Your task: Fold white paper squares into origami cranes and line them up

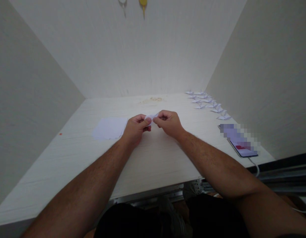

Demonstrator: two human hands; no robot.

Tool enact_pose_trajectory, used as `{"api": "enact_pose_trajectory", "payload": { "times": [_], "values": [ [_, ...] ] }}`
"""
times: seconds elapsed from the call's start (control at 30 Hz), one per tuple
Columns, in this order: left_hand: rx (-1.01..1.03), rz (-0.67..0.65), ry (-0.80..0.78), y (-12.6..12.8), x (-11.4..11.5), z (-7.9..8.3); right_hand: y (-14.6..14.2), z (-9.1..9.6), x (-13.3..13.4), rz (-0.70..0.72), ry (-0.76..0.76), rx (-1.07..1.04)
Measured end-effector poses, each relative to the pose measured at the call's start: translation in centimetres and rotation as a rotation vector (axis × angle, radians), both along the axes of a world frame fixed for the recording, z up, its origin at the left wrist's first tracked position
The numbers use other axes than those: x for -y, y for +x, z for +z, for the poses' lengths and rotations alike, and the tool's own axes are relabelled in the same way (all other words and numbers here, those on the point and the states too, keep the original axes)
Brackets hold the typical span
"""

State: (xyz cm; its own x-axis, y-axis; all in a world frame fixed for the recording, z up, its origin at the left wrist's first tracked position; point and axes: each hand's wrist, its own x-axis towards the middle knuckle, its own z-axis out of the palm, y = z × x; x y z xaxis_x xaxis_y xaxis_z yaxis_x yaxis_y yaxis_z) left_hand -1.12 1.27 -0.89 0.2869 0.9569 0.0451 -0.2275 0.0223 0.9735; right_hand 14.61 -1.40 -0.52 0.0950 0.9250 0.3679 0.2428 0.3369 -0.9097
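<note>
Between my two hands, over the middle of the white table, is a small folded piece of white paper (151,118). My left hand (136,128) pinches its left side between thumb and fingers. On the other side, the thumb and index finger of my right hand (169,123) are closed on the paper's right edge. Much of the paper is covered by my fingers, so its exact folded form cannot be made out. To the left of my left hand lies a stack of white paper sheets (110,128).
Several folded white paper cranes (201,106) stand in rows at the table's back right. Nearer me lies a phone (238,140), partly pixelated, with a white cable (255,166) over the edge. Walls enclose the white table (157,165) on three sides. Two hooks (143,4) hang above.
</note>
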Motion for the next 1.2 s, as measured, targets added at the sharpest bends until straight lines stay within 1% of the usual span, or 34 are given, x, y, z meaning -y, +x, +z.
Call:
{"api": "enact_pose_trajectory", "payload": {
  "times": [0.1, 0.23, 0.4, 0.5, 0.6, 0.77, 0.87, 1.0, 1.1, 1.2],
  "values": [
    [-0.012, -0.001, 0.003, -0.04, 0.04, -0.02, 0.04, 0.19, 0.01, -0.03, -0.029, -0.04],
    [-0.014, -0.017, 0.005, -0.06, 0.02, -0.01, 0.02, 0.23, -0.01, -0.044, -0.026, -0.103],
    [-0.02, -0.03, 0.001, -0.22, -0.04, -0.04, 0.1, 0.19, -0.29, 0.006, -0.005, -0.196],
    [-0.035, -0.036, -0.012, -0.37, 0.03, -0.07, 0.32, 0.08, -0.62, 0.044, -0.033, -0.239],
    [-0.048, -0.035, -0.039, -0.43, 0.09, -0.06, 0.53, -0.13, -0.75, 0.106, -0.062, -0.176],
    [-0.071, -0.045, -0.014, -0.31, 0.03, -0.09, 0.69, -0.51, -0.54, 0.183, -0.012, -0.09],
    [-0.045, -0.05, -0.034, -0.24, -0.01, -0.07, 0.78, -0.59, -0.5, 0.16, 0.001, -0.088],
    [-0.02, -0.047, -0.068, -0.2, -0.04, -0.06, 0.86, -0.44, -0.47, 0.112, -0.044, -0.104],
    [-0.035, -0.034, -0.054, -0.23, -0.05, -0.16, 0.87, -0.26, -0.36, 0.112, -0.065, -0.095],
    [-0.088, -0.022, -0.009, -0.28, 0.0, -0.28, 0.81, -0.11, -0.29, 0.112, -0.073, -0.135]
  ]
}}
